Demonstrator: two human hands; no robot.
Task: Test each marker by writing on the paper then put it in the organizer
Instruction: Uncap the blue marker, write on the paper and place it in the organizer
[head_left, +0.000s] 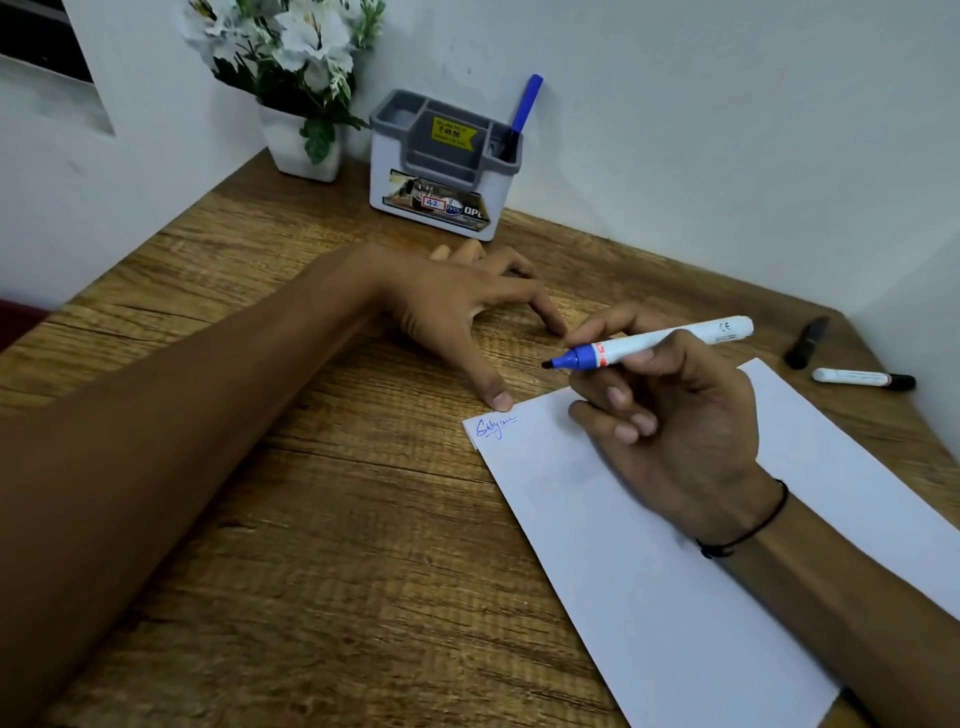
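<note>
The left hand (457, 306) lies flat with its fingers spread wide and its thumb stretched out. The right hand (670, 415) is curled in a writing grip, with a black band on its wrist.

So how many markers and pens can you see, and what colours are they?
Blue: 2, the uncapped blue marker in the right hand and the blue pen standing in the organizer.
Black: 2, the white marker with a black cap and the black marker, both lying on the table.
Total: 4
</note>
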